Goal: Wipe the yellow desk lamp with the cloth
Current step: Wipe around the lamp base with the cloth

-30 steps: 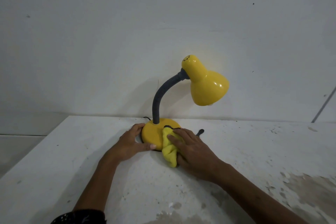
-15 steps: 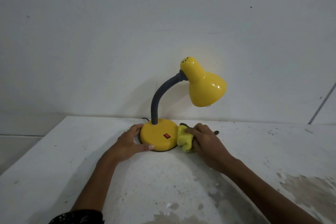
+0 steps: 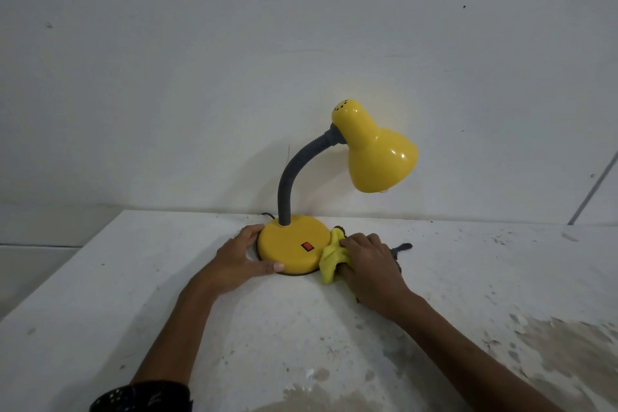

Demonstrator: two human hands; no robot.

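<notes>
The lamp (image 3: 334, 211) stands on the white table (image 3: 167, 294), close to the wall (image 3: 234, 60), its round base (image 3: 291, 249) flat on the surface. The left hand (image 3: 239, 261) cups the base's left rim, thumb curled along the near edge and fingers round the far side; that hold probably keeps the light lamp from sliding or turning under sideways rubbing. The hand is closed loosely on the rim, not lifting it.

The right hand (image 3: 371, 264) is clenched on a bunched cloth (image 3: 331, 256), pressing it against the right edge of the base. Bunching gives a firm pad that fits the curved rim, and working from the side opposite the bracing hand means the two pushes meet. The red switch (image 3: 307, 246) on top of the base is uncovered, between the two hands.

The grey neck (image 3: 291, 177) curves up and right to the shade (image 3: 378, 154), which hangs over the table beyond the right hand, well clear of both hands. Judging by this, the base is the part under work, and neck and shade may be left to do.

Counted: one lamp, one cloth, one switch, two hands. A small dark object (image 3: 401, 247) lies just behind the right hand; it may be the plug, though it is too small to be sure. A dark cord (image 3: 266, 214) shows behind the base.
</notes>
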